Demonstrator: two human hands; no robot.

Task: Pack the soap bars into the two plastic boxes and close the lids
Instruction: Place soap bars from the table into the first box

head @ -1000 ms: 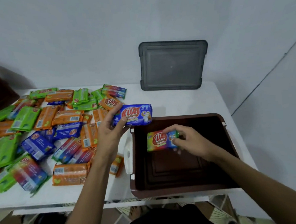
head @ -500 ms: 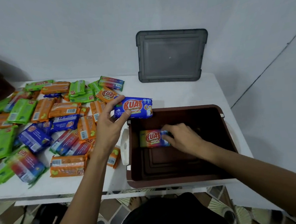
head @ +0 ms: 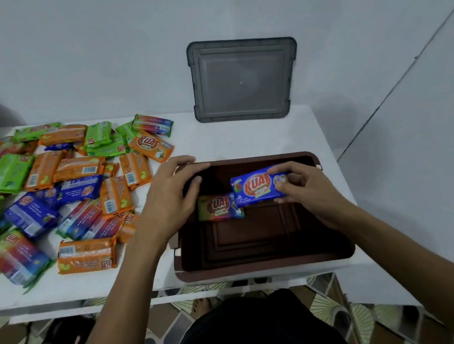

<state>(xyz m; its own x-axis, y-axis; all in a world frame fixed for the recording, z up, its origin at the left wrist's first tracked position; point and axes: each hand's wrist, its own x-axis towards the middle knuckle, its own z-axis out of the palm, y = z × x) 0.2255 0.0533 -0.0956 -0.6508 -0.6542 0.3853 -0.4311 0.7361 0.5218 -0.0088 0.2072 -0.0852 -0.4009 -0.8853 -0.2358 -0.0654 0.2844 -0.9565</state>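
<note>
Mid-frame, the right hand [head: 309, 193] pinches a blue bar [head: 256, 187] over the brown box [head: 253, 270], where a rainbow bar [head: 217, 208] lies. The left hand [head: 169, 199] hovers loose-fingered at its left rim. More bars [head: 79, 170] litter the counter [head: 245, 141] at left.

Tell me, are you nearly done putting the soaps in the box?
Not nearly. Done: one rainbow bar lies in the brown box. In hand: the right hand holds a blue bar over the box. Left: the big pile of bars on the table, and the grey lid leans on the wall, not on. A second box is not in view.
</note>
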